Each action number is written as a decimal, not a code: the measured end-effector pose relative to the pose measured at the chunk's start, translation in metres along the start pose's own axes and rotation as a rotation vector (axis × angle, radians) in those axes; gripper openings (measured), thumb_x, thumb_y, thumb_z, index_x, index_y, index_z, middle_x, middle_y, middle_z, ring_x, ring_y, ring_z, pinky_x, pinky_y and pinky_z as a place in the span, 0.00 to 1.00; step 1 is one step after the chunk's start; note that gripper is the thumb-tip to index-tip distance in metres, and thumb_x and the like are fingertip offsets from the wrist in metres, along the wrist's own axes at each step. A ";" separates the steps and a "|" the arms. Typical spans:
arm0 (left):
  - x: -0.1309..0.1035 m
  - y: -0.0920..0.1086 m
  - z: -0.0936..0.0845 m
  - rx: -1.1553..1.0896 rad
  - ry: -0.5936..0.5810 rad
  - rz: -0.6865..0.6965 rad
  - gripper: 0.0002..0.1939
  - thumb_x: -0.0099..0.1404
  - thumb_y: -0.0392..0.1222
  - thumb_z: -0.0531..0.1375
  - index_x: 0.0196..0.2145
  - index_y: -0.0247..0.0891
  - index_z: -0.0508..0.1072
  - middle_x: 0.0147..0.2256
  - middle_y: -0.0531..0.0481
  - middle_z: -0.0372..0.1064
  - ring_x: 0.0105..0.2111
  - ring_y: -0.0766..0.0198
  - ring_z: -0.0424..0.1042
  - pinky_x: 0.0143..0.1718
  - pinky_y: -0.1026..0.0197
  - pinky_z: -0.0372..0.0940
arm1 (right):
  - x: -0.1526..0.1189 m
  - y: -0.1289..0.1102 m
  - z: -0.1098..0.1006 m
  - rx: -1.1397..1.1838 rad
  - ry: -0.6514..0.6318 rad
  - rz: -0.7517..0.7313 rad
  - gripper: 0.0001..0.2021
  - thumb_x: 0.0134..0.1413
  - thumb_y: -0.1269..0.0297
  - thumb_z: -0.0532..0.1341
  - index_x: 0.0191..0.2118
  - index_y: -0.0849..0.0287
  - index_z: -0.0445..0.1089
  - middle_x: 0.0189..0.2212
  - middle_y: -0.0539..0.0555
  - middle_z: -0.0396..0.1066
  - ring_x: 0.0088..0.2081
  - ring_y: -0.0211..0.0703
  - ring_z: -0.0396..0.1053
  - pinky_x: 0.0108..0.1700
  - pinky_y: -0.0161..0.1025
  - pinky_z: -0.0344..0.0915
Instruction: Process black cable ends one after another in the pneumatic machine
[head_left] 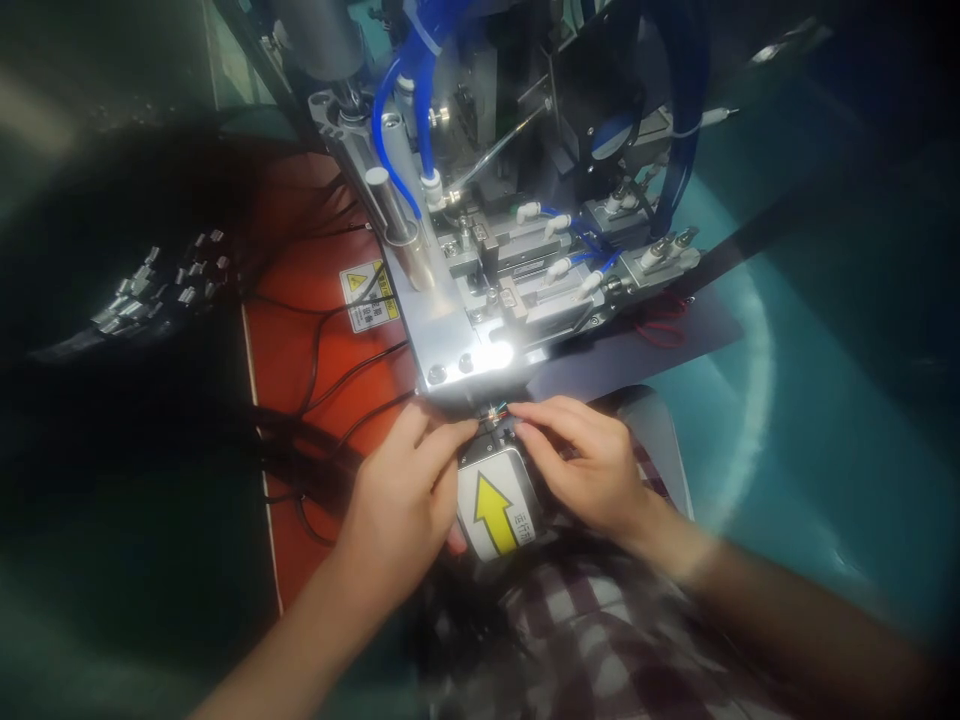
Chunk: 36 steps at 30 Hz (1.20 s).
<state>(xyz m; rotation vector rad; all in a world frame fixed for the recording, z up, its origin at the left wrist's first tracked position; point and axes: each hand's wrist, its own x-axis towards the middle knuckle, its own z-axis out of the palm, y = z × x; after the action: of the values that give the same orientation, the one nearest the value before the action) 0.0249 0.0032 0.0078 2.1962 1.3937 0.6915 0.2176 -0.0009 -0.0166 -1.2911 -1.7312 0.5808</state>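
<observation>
A small part with thin coloured wires sits at the front of the machine, between my fingertips. My left hand is closed in a pinch at its left side, thumb and index finger together. From the right, my right hand reaches to the coloured wire ends, its index fingertip and thumb close together. Both hands hold the small part, whose details are too small to make out. Just below the fingers lies a white label with a yellow arrow on a block.
A metal machine with blue air tubes rises beyond my hands. Black cables cross the orange-red surface at left. Small metallic pieces lie farther left. Red wire lies at the right.
</observation>
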 end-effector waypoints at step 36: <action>0.001 0.000 0.001 -0.007 0.003 0.016 0.16 0.63 0.26 0.53 0.43 0.40 0.74 0.34 0.52 0.63 0.33 0.68 0.69 0.31 0.68 0.67 | 0.014 0.006 0.003 0.095 -0.088 0.152 0.01 0.53 0.73 0.62 0.32 0.61 0.71 0.28 0.50 0.70 0.23 0.33 0.63 0.26 0.33 0.61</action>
<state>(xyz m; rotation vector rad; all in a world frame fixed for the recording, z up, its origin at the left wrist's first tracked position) 0.0259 0.0043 0.0077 2.2043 1.3745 0.7040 0.2174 0.0142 -0.0176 -1.3548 -1.6641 0.8085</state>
